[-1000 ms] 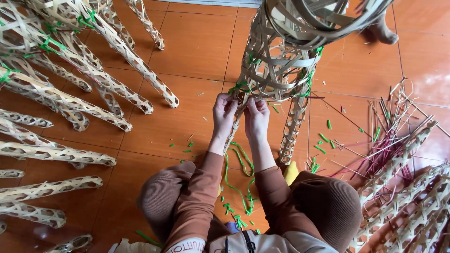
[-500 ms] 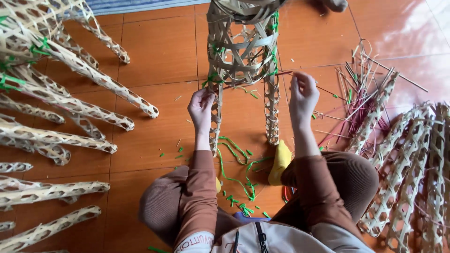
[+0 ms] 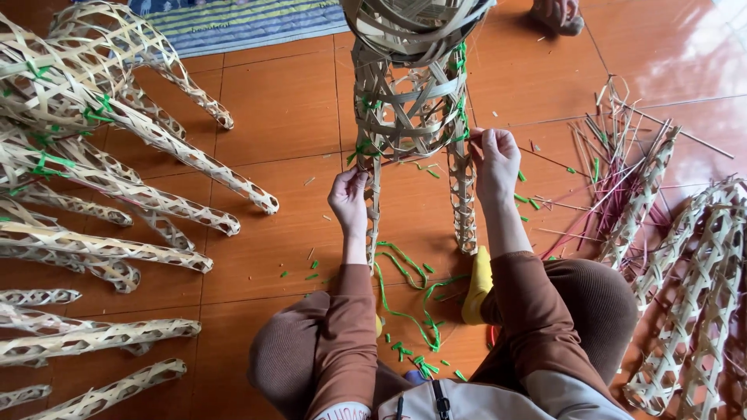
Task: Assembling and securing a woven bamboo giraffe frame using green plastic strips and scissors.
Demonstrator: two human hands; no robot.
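1. At the far left, woven bamboo tubes point(image 3: 117, 187) lie in a fanned heap on the orange tiled floor point(image 3: 280, 117), their long axes slanting from upper left down to lower right.
2. The left hand point(image 3: 348, 201) is closed round the left leg of the woven bamboo frame point(image 3: 408, 109), fingers curled on the strips near a green tie.
3. The frame stands upright just ahead of the person's knees, long axis vertical; its two narrow legs point down to the floor and its wider body rises out of view at the top.
4. Green ties point(image 3: 405, 303) lie scattered on the tiles between the knees.
5. The right hand point(image 3: 496, 162) is pinched shut beside the right leg, at its top; whether it grips a tie cannot be told.
6. At the right, thin loose sticks point(image 3: 615, 167) and more woven tubes point(image 3: 692, 288) lie, running roughly up and down.
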